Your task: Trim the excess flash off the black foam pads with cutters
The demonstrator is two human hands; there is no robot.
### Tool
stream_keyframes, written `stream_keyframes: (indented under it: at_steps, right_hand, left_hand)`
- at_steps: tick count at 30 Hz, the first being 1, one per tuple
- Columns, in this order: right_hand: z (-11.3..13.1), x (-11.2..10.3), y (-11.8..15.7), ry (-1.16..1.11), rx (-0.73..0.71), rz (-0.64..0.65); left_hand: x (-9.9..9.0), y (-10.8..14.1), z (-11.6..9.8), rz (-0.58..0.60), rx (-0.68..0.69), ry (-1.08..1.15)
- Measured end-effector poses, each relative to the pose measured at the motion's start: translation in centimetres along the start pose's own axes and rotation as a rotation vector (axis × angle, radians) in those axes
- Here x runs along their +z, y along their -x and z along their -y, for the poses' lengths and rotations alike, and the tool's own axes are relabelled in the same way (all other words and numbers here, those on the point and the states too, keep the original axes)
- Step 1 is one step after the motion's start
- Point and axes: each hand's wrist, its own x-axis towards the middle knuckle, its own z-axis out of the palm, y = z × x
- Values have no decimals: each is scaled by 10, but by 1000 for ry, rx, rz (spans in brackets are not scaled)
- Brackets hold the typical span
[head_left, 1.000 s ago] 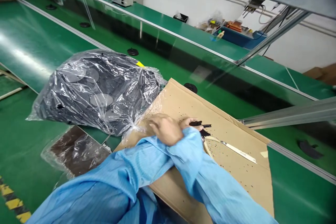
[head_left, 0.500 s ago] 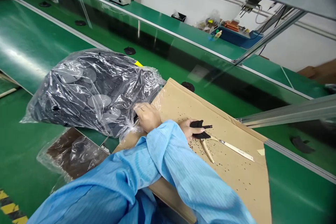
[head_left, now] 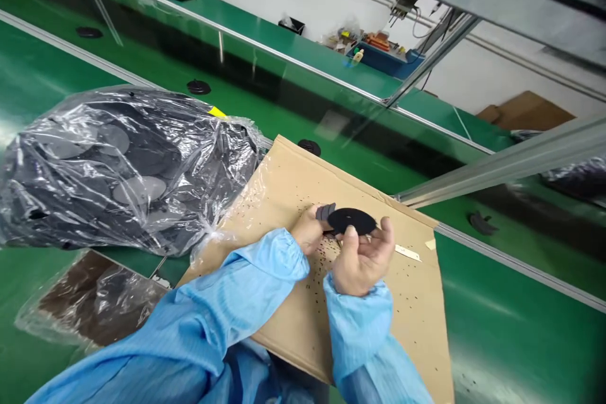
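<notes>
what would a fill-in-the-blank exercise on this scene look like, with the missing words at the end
The disc in the right hand is ____ in colour. The large plastic bag lies to the ____ of the left hand. The sleeves are ____ in colour.
Missing words: black; left; blue.

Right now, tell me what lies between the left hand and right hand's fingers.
In the head view, dark pieces in the left hand, then the black disc held by the right hand.
</notes>
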Motion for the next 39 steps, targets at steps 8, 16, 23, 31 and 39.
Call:
stream_keyframes:
  at_steps: [8, 16, 23, 31, 39]
  right_hand:
    - [-75, -48, -22, 246, -142, -222]
    - [-59, -52, -21, 64, -227, 73]
    - [-66, -48, -16, 27, -25, 42]
    - [-71, -48, -17, -183, 267, 60]
    - [-69, -52, -22, -304, 282, -71]
  left_hand:
    - [3, 5, -3, 2, -38, 6]
    - [5, 5, 1, -29, 38, -73]
    - [7, 10, 0, 42, 14, -114]
    - [5, 7, 0, 41, 49, -126]
    - [4, 8, -2, -24, 97, -119]
